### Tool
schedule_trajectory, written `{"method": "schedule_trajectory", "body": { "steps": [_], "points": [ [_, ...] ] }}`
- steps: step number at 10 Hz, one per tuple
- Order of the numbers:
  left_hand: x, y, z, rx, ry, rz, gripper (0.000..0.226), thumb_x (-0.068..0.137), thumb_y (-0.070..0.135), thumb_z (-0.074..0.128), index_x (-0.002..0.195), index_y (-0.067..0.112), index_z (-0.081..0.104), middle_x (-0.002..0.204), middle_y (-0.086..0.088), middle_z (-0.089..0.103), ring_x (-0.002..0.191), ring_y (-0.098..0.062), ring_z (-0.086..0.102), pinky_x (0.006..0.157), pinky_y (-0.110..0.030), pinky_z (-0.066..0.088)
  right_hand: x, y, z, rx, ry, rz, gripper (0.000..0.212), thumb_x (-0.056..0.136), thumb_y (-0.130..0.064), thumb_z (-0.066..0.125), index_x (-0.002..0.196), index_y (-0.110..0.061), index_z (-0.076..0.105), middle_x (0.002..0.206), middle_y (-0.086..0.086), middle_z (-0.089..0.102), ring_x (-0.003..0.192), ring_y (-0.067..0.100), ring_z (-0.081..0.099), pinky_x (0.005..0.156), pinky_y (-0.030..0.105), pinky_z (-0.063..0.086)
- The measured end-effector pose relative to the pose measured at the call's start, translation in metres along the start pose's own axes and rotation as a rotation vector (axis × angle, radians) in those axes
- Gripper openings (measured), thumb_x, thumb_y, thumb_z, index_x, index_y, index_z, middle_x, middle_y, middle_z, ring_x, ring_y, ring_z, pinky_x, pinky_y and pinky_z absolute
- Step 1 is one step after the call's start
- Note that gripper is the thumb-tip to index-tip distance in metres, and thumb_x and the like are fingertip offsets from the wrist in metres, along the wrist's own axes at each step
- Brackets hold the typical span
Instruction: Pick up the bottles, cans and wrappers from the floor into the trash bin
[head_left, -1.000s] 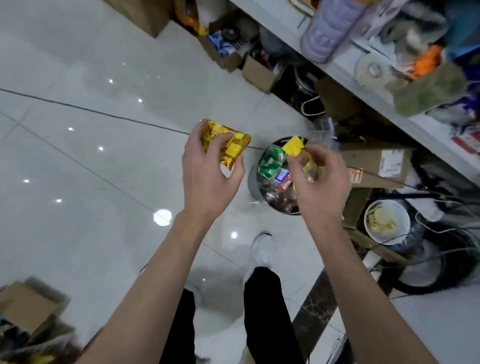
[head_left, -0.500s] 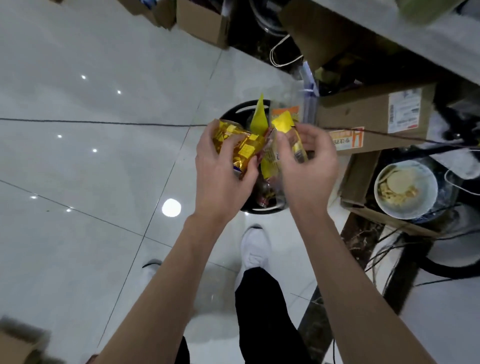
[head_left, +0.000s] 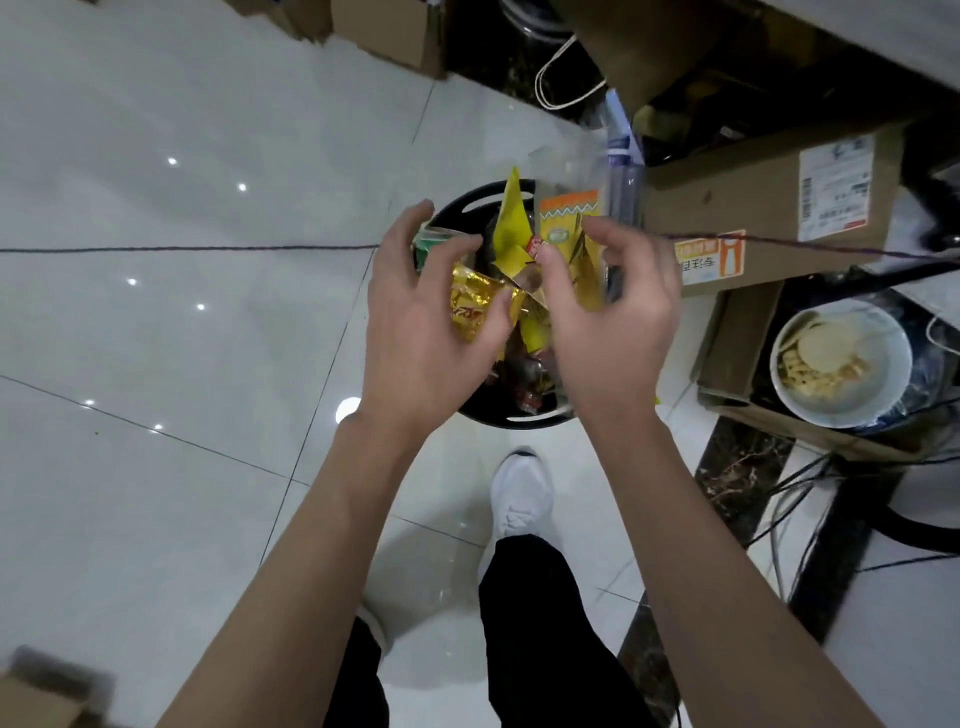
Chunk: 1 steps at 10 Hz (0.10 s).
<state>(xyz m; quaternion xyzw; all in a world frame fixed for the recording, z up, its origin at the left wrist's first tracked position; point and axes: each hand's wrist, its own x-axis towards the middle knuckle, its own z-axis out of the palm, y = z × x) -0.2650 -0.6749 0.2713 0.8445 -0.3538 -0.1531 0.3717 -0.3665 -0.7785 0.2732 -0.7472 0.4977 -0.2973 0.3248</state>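
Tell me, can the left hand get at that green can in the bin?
Probably yes: the left hand hovers open over the trash bin, and the green can lies on top just beneath it, uncovered.

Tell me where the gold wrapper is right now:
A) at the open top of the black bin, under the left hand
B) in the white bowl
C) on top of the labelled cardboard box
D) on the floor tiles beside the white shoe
A: the gold wrapper sits among the other litter at the mouth of the black trash bin, just beneath the spread fingers of the left hand.
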Motion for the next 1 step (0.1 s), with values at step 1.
{"method": "schedule_trajectory", "body": {
  "steps": [1],
  "points": [
    [0.0106,0.0187,-0.0218,0.029,0.080,0.030,0.042,0.091,0.034,0.065,0.126,0.011,0.062,0.147,-0.017,0.042,0.138,-0.029,0.042,0.106,-0.048,0.044,0.0092,-0.0294,-0.0155,0.054,0.049,-0.028,0.032,0.089,-0.035,0.075,0.113,-0.015,0.072,0.110,0.003,0.067,0.107,0.025,0.064,0.092,0.054,0.051]
  ]
}}
